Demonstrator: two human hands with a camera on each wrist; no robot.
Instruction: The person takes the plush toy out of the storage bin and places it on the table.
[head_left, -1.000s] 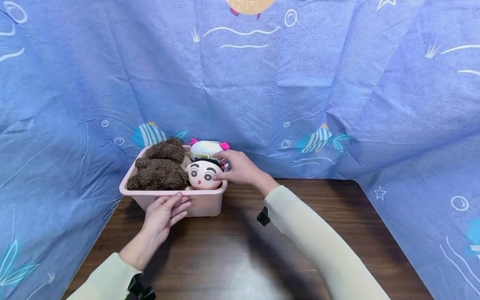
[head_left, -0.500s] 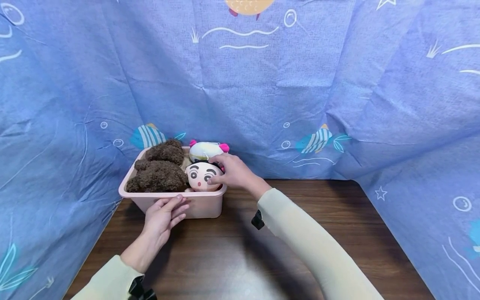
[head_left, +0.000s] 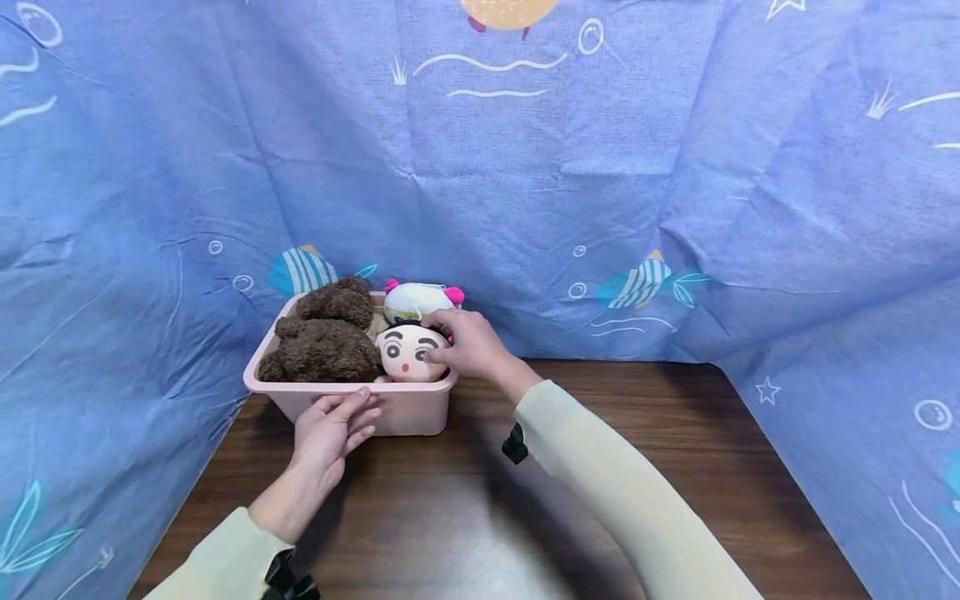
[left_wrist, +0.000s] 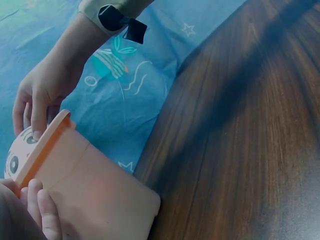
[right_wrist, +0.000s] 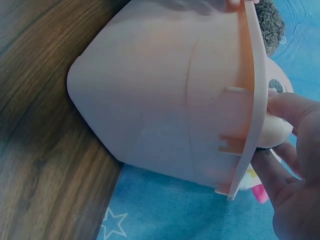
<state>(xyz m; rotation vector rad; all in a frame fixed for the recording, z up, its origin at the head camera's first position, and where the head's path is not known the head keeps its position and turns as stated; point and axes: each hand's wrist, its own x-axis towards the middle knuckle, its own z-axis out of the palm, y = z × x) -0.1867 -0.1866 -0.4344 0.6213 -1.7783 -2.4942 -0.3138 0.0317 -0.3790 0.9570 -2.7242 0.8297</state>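
Observation:
A pink plastic bin [head_left: 405, 412] stands at the back left of the table with plush toys inside. My left hand [head_left: 322, 429] holds its front rim, thumb at the top edge and fingers below it against the wall. In the bin's front right corner sits a plush doll with a round face [head_left: 405, 354] and black hair. My right hand [head_left: 472, 342] grips the doll's head, its thumb on the face by one eye and the fingers behind. In the right wrist view that thumb [right_wrist: 290, 107] lies just over the rim.
Two fluffy brown plush toys [head_left: 322, 350] fill the bin's left side. A white plush toy [head_left: 416, 300] with pink ends lies behind the doll. Blue patterned cloth [head_left: 480, 183] hangs behind and beside the dark wooden table [head_left: 585, 467].
My right hand has shifted slightly left and closed in on the doll's head. The left hand stays at the bin's rim, and the toys have hardly moved.

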